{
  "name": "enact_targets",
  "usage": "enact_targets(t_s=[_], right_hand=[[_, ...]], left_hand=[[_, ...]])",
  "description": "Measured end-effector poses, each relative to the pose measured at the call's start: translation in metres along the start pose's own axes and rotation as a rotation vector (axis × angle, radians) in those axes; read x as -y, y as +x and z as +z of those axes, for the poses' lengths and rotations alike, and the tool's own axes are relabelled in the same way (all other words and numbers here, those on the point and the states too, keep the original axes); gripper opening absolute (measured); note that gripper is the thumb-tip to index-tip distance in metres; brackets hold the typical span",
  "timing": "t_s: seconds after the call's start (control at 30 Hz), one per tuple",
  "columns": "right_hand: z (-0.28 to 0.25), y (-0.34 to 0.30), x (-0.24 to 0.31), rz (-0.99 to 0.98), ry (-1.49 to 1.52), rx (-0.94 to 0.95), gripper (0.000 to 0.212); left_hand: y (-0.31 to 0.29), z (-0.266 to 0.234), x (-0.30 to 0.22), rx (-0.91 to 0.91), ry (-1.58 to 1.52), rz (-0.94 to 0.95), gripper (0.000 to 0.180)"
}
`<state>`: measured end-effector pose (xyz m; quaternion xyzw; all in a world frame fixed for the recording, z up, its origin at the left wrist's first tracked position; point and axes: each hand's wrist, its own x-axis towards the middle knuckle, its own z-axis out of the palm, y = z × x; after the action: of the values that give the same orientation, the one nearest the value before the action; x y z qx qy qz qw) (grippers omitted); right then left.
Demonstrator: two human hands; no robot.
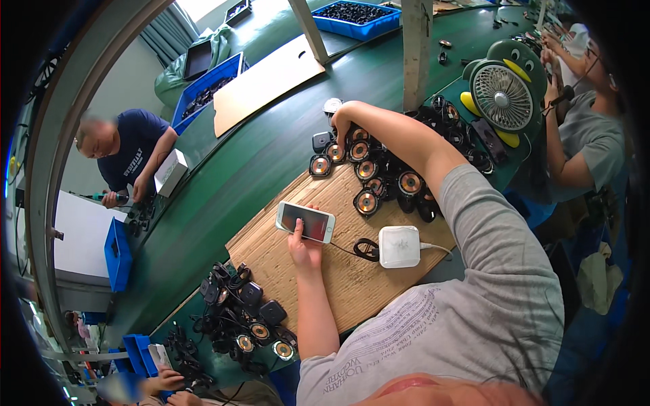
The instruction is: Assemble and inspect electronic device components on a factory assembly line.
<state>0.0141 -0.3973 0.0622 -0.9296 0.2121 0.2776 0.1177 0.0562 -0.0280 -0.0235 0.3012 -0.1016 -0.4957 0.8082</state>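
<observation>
My left hand [305,247] grips a white-framed smartphone [318,224], a finger lying over its dark screen. Stretched out to the far side, my right hand [344,122] bends down at the wrist into a pile of round black wireless chargers [366,169] with copper-coloured coils showing. Its fingers look closed and are partly hidden, so what they hold cannot be made out. A pale round piece [332,105] lies just beyond that hand. Between my arms, a white square box [399,247] with a coiled black cable [366,250] rests on the cardboard sheet [271,238].
More chargers and black cables [250,314] are heaped at the near left. A duck-shaped fan [502,98] stands at the right. Blue bins [359,28] and a cardboard panel [261,88] lie across the green bench [271,152]. Co-workers sit left, right and lower left.
</observation>
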Motion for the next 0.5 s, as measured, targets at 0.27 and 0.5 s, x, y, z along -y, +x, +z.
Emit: enact_targets(t_s=[0.27, 0.5], right_hand=[[-0.003, -0.045, 0.008, -0.048, 0.068, -0.147, 0.054], [0.000, -0.080, -0.004, -0.132, 0.240, -0.329, 0.038]], left_hand=[[-0.005, 0.008, -0.002, 0.002, 0.049, 0.030, 0.041], [0.000, 0.002, -0.001, 0.022, 0.015, 0.011, 0.041]])
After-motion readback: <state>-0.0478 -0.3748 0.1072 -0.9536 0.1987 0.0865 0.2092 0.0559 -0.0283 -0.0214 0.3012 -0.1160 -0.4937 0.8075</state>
